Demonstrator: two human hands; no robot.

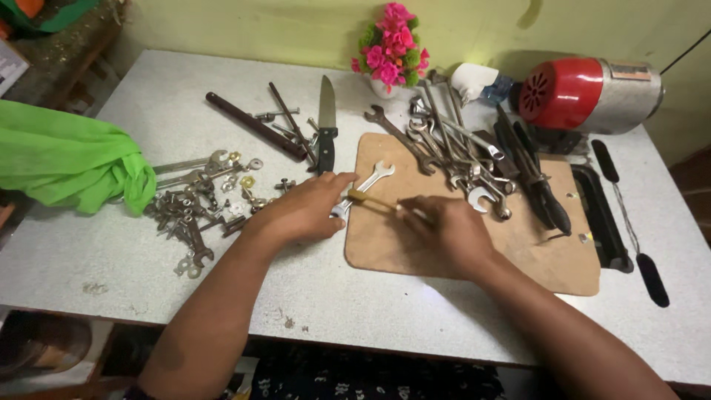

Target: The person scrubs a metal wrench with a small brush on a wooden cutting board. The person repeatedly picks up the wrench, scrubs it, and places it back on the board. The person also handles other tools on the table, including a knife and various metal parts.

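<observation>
Over the brown board, left hand pins a steel spanner; right hand pinches a thin brush.

Home workshop (wrenches, bolts)

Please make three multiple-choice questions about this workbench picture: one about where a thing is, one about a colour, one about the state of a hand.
1. Where does the knife lie?
A. On the wooden board
B. On the bare table, left of the board
C. Under the green cloth

2. What colour is the end cap of the motor?
A. Red
B. Blue
C. Yellow

3. What does the left hand do?
A. Hangs in the air
B. Holds the flowers
C. Presses down on a wrench

Answers: 1 B, the knife rests on the table beside the wooden board. 2 A, the vented cap is red. 3 C, the palm lies on the wrench, while the right hand holds a thin brush-like tool.
</observation>
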